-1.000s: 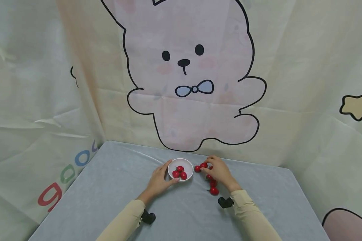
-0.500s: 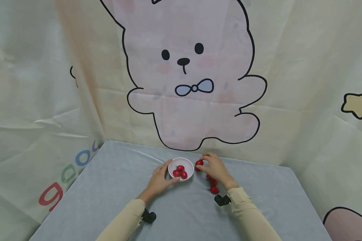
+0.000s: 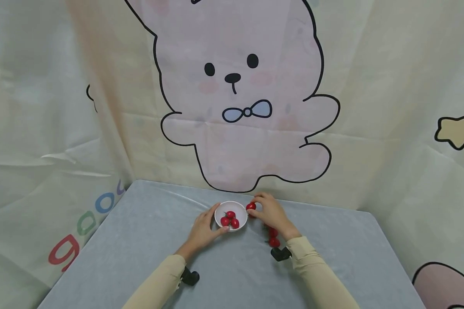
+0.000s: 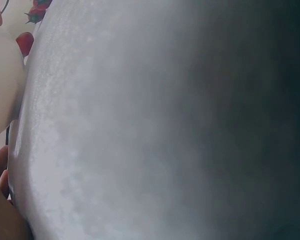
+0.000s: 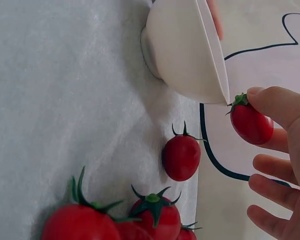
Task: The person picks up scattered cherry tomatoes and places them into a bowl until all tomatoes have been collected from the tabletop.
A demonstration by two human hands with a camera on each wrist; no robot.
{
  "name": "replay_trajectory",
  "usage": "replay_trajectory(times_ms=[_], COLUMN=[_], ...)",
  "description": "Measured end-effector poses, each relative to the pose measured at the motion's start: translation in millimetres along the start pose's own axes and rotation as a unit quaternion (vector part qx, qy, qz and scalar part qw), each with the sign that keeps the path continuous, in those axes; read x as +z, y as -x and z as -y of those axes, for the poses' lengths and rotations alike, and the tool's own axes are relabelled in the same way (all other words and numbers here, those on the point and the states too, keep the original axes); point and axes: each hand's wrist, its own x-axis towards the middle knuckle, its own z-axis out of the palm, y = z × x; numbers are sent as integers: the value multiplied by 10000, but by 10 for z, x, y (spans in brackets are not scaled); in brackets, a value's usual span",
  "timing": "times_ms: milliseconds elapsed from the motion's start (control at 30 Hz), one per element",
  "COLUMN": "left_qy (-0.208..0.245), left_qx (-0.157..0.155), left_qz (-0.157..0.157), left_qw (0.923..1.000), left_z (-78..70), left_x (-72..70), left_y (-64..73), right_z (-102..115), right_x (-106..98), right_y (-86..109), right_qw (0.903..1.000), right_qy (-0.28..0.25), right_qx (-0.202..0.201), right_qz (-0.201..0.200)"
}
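A small white bowl (image 3: 242, 225) stands on the cloth, with several cherry tomatoes (image 3: 230, 214) in it. My left hand (image 3: 201, 231) holds the bowl's left side, thumb at the front and fingers toward the back. Just right of the rim, my right hand (image 3: 273, 214) pinches one cherry tomato (image 5: 251, 124) between thumb and forefinger; its other fingers are spread apart. That tomato is off the cloth, its green stem end close to the bowl's edge. A single tomato (image 5: 181, 158) lies on the cloth below it. The left wrist view catches only part of the bowl (image 4: 4, 80).
More cherry tomatoes (image 3: 273, 242) lie in a row on the cloth, partly behind the right hand and wrist. Grey-blue cloth (image 3: 232, 279) covers the table. A curtain with a cartoon bear (image 3: 236, 150) hangs right behind the table's back edge.
My right hand has pinched a cherry tomato from the back of the row, lifted it and moved left toward the bowl. The left hand and bowl have stayed put.
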Motion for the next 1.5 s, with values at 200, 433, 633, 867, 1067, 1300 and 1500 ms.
replay_trajectory(times_ms=[200,433,633,867,1067,1300,1500], left_qy=[-9,-7,-64,-69,-43,-63,-100], left_qx=[-9,-83,-22,-24,-65,-20,-23], left_qz=[3,34,77,53,55,12,40], left_qw=[10000,10000,9999,10000,10000,10000,9999], left_z=[-9,-38,-29,-15,-13,-25,-32], left_x=[7,1,-1,4,1,-14,-14], left_y=[-10,-3,2,-4,-4,1,10], right_z=[61,117,171,173,170,173,136], right_x=[13,76,98,162,180,175,190], right_y=[-31,-72,-75,-79,-81,-74,-65], right_qw=[9999,9998,9997,9992,9990,9990,9991], right_qy=[4,96,-18,-119,-170,-254,-234], right_qx=[-119,-136,-91,-119,-155,-232,-271], right_qz=[7,57,213,350,371,269,223])
